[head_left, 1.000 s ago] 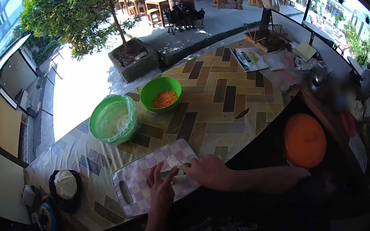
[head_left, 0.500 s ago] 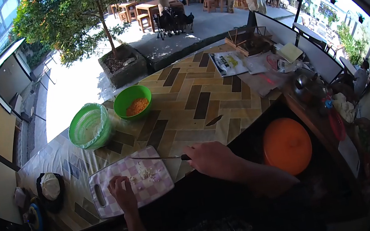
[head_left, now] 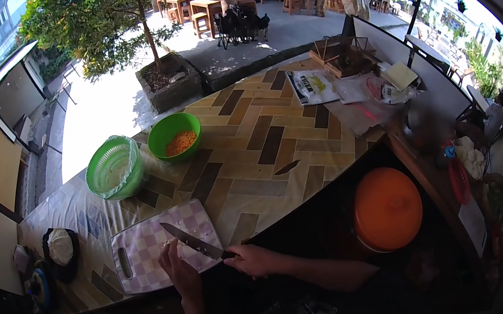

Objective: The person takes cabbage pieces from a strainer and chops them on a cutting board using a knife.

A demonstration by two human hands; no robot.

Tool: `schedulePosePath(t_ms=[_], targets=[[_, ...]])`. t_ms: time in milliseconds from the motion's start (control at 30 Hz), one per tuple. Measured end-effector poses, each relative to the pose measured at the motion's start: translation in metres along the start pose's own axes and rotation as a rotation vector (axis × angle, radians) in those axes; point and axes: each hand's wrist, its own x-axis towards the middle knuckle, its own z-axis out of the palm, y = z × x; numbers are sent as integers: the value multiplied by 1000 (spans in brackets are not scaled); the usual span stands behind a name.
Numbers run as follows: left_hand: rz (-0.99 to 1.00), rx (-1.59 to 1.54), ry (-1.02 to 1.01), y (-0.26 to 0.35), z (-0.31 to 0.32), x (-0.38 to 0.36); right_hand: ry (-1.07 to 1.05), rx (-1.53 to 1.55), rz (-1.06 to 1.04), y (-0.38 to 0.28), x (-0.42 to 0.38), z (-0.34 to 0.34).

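Note:
My right hand is closed round the handle of a kitchen knife. Its blade slants up to the left over a pink-and-white checked chopping board, its flat side showing. Beside the blade, my left hand is raised above the board with fingertips drawn together near the metal. A small pale bit shows at those fingertips, too small to name. Chopped pale pieces on the board are mostly hidden behind the knife and hands.
Beyond the board stand a green basket lined with plastic and a green bowl holding orange bits. A large orange lid is at right. A dark cap lies left. Plastic packets and a wooden tray sit at the far right.
The knife has swung from nearly level to a steep slant, blade tip toward the left hand. My right hand came down and left; my left hand rose off the board to the blade.

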Motion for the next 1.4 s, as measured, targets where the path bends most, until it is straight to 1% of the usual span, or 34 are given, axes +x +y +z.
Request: schedulePosePath(t_ms=[33, 100, 167, 233, 333, 367, 467, 500, 600, 633, 733, 767, 833, 867, 933, 967, 1067, 1167, 1267, 1367, 1400], targets=[[30, 12, -32, 5, 0, -1, -35, -3, 26, 5, 8, 7], [90, 35, -101, 12, -1, -2, -84, 122, 7, 10, 15, 16], [229, 90, -263, 14, -4, -1, -117, 193, 7, 7, 19, 16], [340, 106, -439, 2, -11, 0, -143, 210, 30, -5, 15, 12], [389, 139, -527, -20, -20, 8, -155, 224, 21, -14, 9, 6], [363, 174, -541, -26, -24, 11, -142, 242, 26, -16, 8, 6], [277, 213, -473, -40, -31, 27, -90, 251, 44, -21, 7, 5], [265, 306, -436, -45, -32, 31, -74, 228, 53, -23, 7, 3], [111, 239, -329, -71, -26, 35, -15, 180, 68, -23, 19, 10], [143, 253, -308, -73, -28, 37, 8, 167, 72, -22, 24, 16], [160, -114, -343, -71, -32, 37, 44, 129, 59, -32, 34, 37], [259, -154, -378, -69, -34, 35, 52, 132, 47, -35, 38, 45], [436, -276, -547, -58, -37, 36, 64, 131, 25, -41, 45, 56], [525, -339, -628, -57, -38, 38, 58, 180, 42, -42, 48, 59], [587, -311, -682, -69, -35, 32, 46, 282, 76, -41, 55, 61], [618, -295, -712, -74, -36, 30, 55, 285, 90, -41, 56, 61], [512, -138, -730, -84, -50, 39, 90, 287, 120, -42, 54, 58], [458, -82, -698, -108, -56, 41, 130, 267, 132, -50, 44, 53], [466, -201, -574, -104, -64, 47, 140, 183, 148, -62, 41, 59], [603, -290, -629, -88, -69, 59, 110, 95, 137, -69, 44, 70], [615, -295, -644, -86, -69, 59, 100, 115, 122, -70, 46, 73]])
